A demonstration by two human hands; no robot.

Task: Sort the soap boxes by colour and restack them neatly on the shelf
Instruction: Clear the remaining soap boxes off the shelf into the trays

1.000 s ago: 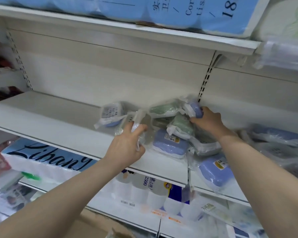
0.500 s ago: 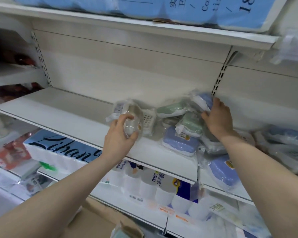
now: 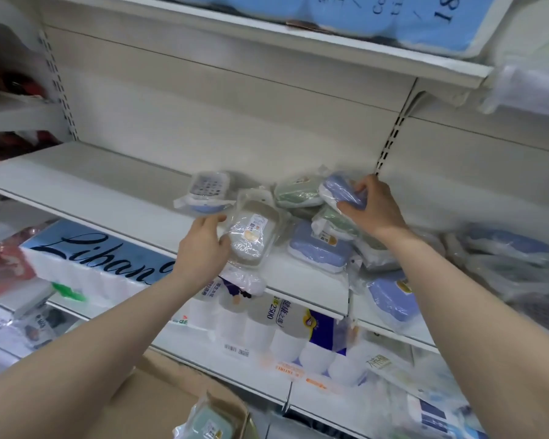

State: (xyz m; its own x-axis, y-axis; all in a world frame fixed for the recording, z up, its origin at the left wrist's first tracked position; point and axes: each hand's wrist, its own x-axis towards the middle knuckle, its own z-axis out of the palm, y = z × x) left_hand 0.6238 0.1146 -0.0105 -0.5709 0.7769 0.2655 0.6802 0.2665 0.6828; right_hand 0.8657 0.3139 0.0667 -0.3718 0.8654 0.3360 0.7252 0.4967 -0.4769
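On the shelf (image 3: 86,182), left hand (image 3: 203,248) grips a grey box (image 3: 251,239); right hand (image 3: 374,207) clasps a blue box (image 3: 339,188).

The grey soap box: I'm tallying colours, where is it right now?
In the head view, the grey soap box is centre frame, held by the left hand at the shelf front, left of the blue and green pile.

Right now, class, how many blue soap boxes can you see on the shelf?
4 clearly: one under the right hand, one flat mid-pile, one at the shelf edge, one upturned at left. Blurred ones at right may hide more.
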